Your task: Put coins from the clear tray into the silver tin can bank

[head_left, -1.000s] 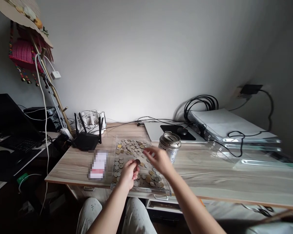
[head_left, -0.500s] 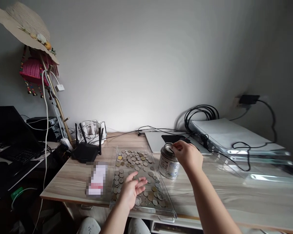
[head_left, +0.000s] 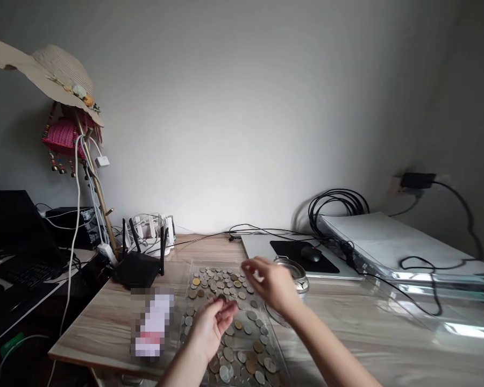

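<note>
— Over the clear tray [head_left: 193, 269], near the desk's [head_left: 339, 344] front edge: lying loose in a single layer, dozens of coins [head_left: 229, 322], silver, brass and copper mixed.

— And hovering above them?

— Left hand [head_left: 210, 328], palm up, fingers curling loosely, holding one dark coin [head_left: 222, 297] at the fingertips. Whether pinching it or only cradling it: cannot tell.

— Right hand [head_left: 272, 282]?

— Reaching in from the right, over the tray's far half, just in front of the metal coin tin [head_left: 300, 277]. Thumb and forefinger drawn together toward the left; blurring too much to say whether gripping anything. Not touching the left hand, though close to it.

— Tin standing where?

— Just beside the tray's right rim, upright, mostly hiding behind the right hand and wrist.

— Sitting around all that?

— Left of the tray, lying flat, a blurred white and pink packet [head_left: 153, 325]. Behind it, standing with antennas up, a black router [head_left: 139, 266], and a white power strip [head_left: 153, 228] tangling with cables. Behind the tin, lying on a closed silver laptop [head_left: 258, 247], a black mouse pad [head_left: 306, 260] carrying a dark mouse [head_left: 310, 253]. Further right, coiling against the wall, black cables [head_left: 334, 201], and stacking under a white sheet, clear trays [head_left: 427, 269]. Far left, hanging on a slanting stand, a straw hat [head_left: 52, 70] and a pink woven bag [head_left: 62, 137].
</note>
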Demonstrator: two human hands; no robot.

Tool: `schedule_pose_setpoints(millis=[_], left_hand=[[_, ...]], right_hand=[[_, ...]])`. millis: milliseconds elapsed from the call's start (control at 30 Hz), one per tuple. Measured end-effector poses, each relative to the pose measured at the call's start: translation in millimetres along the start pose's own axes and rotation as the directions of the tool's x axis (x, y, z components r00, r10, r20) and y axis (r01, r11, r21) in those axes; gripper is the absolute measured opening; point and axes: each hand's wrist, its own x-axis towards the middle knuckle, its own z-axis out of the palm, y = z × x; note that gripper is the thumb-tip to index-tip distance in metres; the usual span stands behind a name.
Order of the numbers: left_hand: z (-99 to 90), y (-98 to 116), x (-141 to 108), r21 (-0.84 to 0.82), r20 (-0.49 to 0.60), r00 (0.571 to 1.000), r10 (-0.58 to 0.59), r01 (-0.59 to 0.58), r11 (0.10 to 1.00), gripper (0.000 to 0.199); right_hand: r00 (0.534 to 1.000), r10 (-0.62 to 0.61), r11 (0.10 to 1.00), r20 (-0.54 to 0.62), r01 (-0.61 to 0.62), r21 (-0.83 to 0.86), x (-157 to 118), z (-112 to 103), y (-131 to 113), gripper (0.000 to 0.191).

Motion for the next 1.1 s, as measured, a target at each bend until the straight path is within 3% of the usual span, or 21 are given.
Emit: schedule_pose_setpoints(millis=[67, 133, 233, 333, 400, 500, 600, 667, 733, 833, 967, 1033, 1100], left_hand=[[11.7, 15, 14, 0.017, 0.037, 0.998, 0.048, -0.048, 0.999, 0.005], [20.7, 25, 29, 0.053, 0.032, 0.999, 0.035, -0.037, 0.998, 0.007], [27.0, 30, 48, 0.100, 0.040, 0.999, -0.014, 0.010, 0.995, 0.011], [28.8, 30, 57, 0.069, 0.078, 0.997, 0.008, -0.014, 0.998, 0.012], [30.5, 31, 56, 0.030, 0.107, 0.994, 0.018, -0.022, 0.999, 0.010], [33.2, 36, 51, -0.015, 0.195, 0.980, -0.036, 0.039, 0.999, 0.013], [33.3, 43, 47, -0.064, 0.246, 0.967, -0.060, 0.079, 0.995, 0.019], [32.0, 46, 48, -0.101, 0.242, 0.969, -0.042, 0.069, 0.992, 0.021], [30.4, 49, 52, -0.116, 0.240, 0.970, -0.045, 0.075, 0.990, 0.021], [28.9, 55, 62, -0.113, 0.245, 0.967, -0.075, 0.105, 0.988, 0.022], [30.9, 64, 73, -0.111, 0.256, 0.964, -0.067, 0.098, 0.989, 0.021], [31.1, 68, 72, -0.104, 0.273, 0.959, -0.073, 0.105, 0.989, 0.020], [26.2, 73, 64, -0.076, 0.279, 0.956, -0.086, 0.112, 0.991, 0.016]], right_hand=[[0.990, -0.043, 0.993, 0.137, 0.028, 0.113, -1, 19, -10, 0.027], [0.982, -0.001, 0.986, 0.189, -0.031, 0.167, 1, 35, -9, 0.025], [0.980, 0.038, 0.964, 0.193, -0.087, 0.251, 3, 52, 2, 0.021], [0.988, 0.054, 0.937, 0.145, -0.101, 0.335, 2, 59, 6, 0.018], [0.994, 0.072, 0.930, 0.085, -0.098, 0.354, 1, 55, 3, 0.017], [0.989, 0.104, 0.954, -0.104, -0.070, 0.293, 2, 31, 2, 0.021], [0.937, 0.224, 0.973, -0.266, -0.202, 0.109, 5, -7, 19, 0.023], [0.904, 0.355, 0.925, -0.239, -0.377, -0.053, 6, -28, 39, 0.018], [0.873, 0.467, 0.859, -0.139, -0.485, -0.165, 7, -39, 60, 0.013], [0.857, 0.512, 0.835, -0.054, -0.512, -0.201, 5, -38, 80, 0.013], [0.884, 0.466, 0.858, -0.045, -0.464, -0.223, 4, -25, 77, 0.011], [0.902, 0.410, 0.878, -0.137, -0.431, -0.209, 6, -21, 65, 0.013], [0.897, 0.301, 0.917, -0.325, -0.365, -0.158, 7, -19, 50, 0.021]])
